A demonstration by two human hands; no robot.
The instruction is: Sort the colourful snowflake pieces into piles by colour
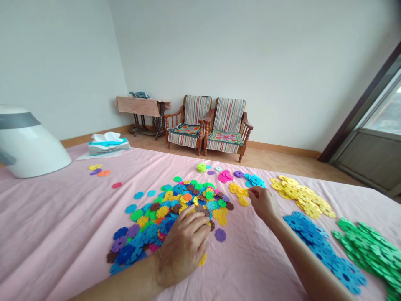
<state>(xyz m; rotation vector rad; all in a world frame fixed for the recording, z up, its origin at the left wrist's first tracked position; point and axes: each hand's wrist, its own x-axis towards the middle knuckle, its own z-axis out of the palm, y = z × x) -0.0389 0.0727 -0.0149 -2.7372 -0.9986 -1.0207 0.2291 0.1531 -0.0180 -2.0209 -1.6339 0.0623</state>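
A mixed pile of flat, notched plastic discs (150, 232) in many colours lies on the pink cloth. Over its right side rests my left hand (188, 240), palm down, fingers bent and touching the discs; whatever is under the fingers is hidden. My right hand (261, 202) pinches a yellow disc at the right edge of a small yellow cluster (238, 192). Beyond it lie a pink cluster (225, 176), a light blue cluster (255, 180) and a lime stack (201, 167). A purple disc (220, 235) sits between my hands.
On the right are larger yellow (302, 195), blue (322, 251) and green (369, 246) disc heaps. A white appliance (37, 146) and a tissue pack (109, 146) stand at the left. Two wooden armchairs (227, 125) are by the wall.
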